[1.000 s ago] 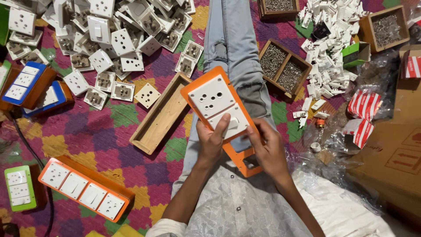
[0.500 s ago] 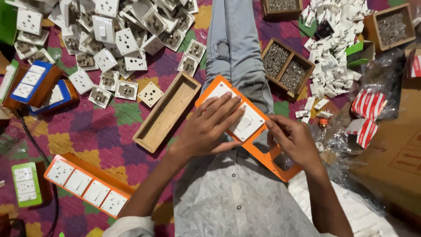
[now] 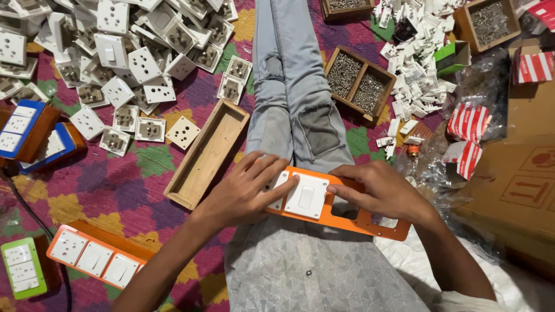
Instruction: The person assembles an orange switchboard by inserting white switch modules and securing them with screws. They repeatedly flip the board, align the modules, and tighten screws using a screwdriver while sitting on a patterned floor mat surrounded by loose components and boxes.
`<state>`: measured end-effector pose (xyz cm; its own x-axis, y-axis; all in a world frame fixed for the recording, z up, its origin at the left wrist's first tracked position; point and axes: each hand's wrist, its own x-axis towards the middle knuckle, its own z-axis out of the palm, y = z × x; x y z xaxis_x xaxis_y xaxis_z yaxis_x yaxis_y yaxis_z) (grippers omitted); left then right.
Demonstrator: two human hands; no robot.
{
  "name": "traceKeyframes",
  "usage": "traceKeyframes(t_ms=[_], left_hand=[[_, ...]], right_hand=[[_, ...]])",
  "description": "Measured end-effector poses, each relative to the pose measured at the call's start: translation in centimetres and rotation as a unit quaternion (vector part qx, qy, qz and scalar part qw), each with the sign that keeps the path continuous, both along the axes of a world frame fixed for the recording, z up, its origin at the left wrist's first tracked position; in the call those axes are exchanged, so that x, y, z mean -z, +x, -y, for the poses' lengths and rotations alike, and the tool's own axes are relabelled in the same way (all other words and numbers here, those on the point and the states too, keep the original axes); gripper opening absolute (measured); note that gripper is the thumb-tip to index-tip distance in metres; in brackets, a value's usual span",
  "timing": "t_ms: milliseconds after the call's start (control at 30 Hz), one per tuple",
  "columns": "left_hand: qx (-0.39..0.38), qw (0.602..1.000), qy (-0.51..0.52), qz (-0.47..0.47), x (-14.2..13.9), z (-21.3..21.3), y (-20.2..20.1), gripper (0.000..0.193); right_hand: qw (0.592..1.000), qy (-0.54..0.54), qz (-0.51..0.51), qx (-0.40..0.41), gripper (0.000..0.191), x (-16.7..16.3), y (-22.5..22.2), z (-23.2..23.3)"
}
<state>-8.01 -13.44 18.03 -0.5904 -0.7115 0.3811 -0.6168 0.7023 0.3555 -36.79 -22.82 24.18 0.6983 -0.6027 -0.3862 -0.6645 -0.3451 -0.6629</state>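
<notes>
left hand (image 3: 245, 193), fingers spread, presses flat on the white switch module (image 3: 306, 196) while right hand (image 3: 381, 193) steadies the orange frame (image 3: 370, 222) across the lap, seating it.

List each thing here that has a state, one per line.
Orange plate: flat across the lap, one slot open at its right end.
White switch: seated in the plate.
Left hand: pressing flat on the plate's left part.
Right hand: fingertips on the switch's edge.
Wooden box: lying open.
Screw tray: both compartments full.
</notes>
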Motion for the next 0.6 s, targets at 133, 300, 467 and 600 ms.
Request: traceKeyframes(t_ms=[133,300,467,600], left_hand=[[-0.023,0.999,-0.007,-0.031,1.4,-1.1,0.1,0.081],[-0.139,0.980,0.065,-0.125,3.6,-2.1,1.6,0.080],[-0.184,0.777,0.276,-0.535,7.3,-2.4,-0.6,0.072],[-0.097,0.538,0.369,-0.752,9.8,-1.6,-3.9,0.079]], right_hand=[[0.991,-0.131,0.036,-0.011,0.029,-0.1,-0.5,0.4],[0.904,-0.371,0.092,0.191,0.014,-0.2,-6.0,4.8],[0.879,-0.380,0.067,0.280,0.014,7.3,-9.0,12.7],[0.937,-0.279,-0.090,0.191,0.018,16.5,-7.6,15.6]])
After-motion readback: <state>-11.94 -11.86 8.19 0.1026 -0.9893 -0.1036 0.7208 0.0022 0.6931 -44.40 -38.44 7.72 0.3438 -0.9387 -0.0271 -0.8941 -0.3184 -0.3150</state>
